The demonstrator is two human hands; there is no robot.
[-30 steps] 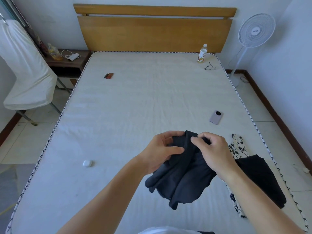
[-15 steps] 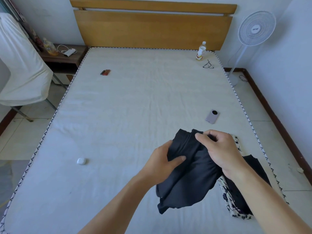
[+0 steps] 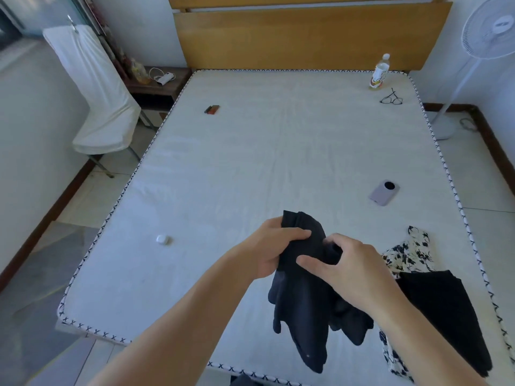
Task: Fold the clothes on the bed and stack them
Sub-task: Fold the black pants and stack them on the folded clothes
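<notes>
A dark navy garment (image 3: 303, 310) hangs crumpled above the near part of the bed (image 3: 250, 151). My left hand (image 3: 271, 250) grips its upper left edge. My right hand (image 3: 351, 268) pinches the fabric just to the right, close to the left hand. At the right edge of the bed a black garment (image 3: 443, 310) lies flat on top of a white floral garment (image 3: 409, 249).
On the mattress lie a lilac phone (image 3: 384, 192), a white earbud case (image 3: 162, 239), a small red-brown item (image 3: 211, 109), glasses (image 3: 391, 99) and a bottle (image 3: 379, 71). A fan (image 3: 490, 32) stands right; a white-covered chair (image 3: 97, 90) and nightstand (image 3: 156, 84) left.
The view has swung and moved closer. The dark garment has shifted left, off the pile at the right, and both hands have regripped near its top edge.
</notes>
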